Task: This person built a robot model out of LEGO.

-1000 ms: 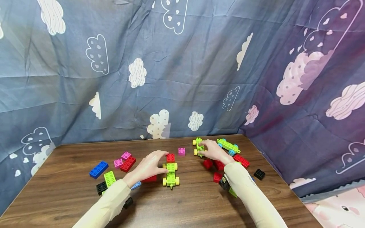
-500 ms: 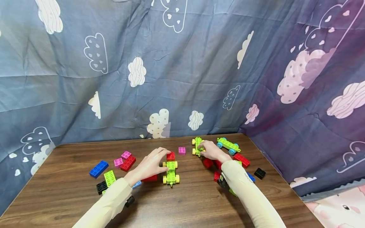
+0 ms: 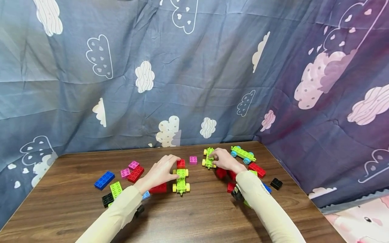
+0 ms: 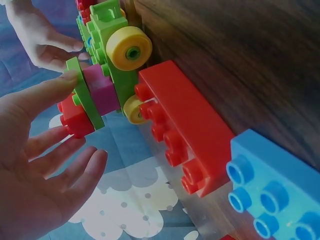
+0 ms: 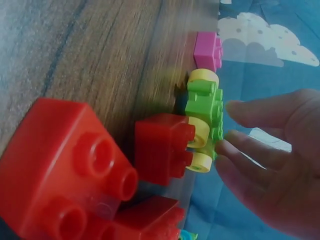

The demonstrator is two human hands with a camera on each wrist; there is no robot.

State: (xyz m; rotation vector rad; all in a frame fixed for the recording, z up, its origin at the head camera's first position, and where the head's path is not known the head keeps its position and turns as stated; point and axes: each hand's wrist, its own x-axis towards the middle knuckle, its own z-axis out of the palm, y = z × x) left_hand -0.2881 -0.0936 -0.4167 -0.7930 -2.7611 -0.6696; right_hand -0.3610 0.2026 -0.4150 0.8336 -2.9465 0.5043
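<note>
My left hand (image 3: 160, 170) holds the upper part of a lime toy car (image 3: 181, 185) with yellow wheels. In the left wrist view, a pink brick (image 4: 100, 90) sits on its base, carrying a lime plate (image 4: 90, 100) with a red brick (image 4: 77, 119) at one end. The thumb lies on the plate and the fingertips are at the red brick. My right hand (image 3: 226, 159) reaches to a second lime wheeled base (image 3: 208, 158), its fingertips (image 5: 221, 147) right at the studded top, thumb slightly apart. My right palm hides part of this base in the head view.
A loose pink brick (image 3: 193, 160) stands between the cars. A lime base with blue wheels (image 3: 243, 155) is at back right, red bricks (image 3: 256, 169) before it. Left lie a long red brick (image 3: 158, 188), a blue brick (image 3: 104, 180) and a black brick (image 3: 107, 200).
My left hand and the toy car have shifted slightly away from me. The second wheeled base has slid a little left and turned slightly, with my right hand following.
</note>
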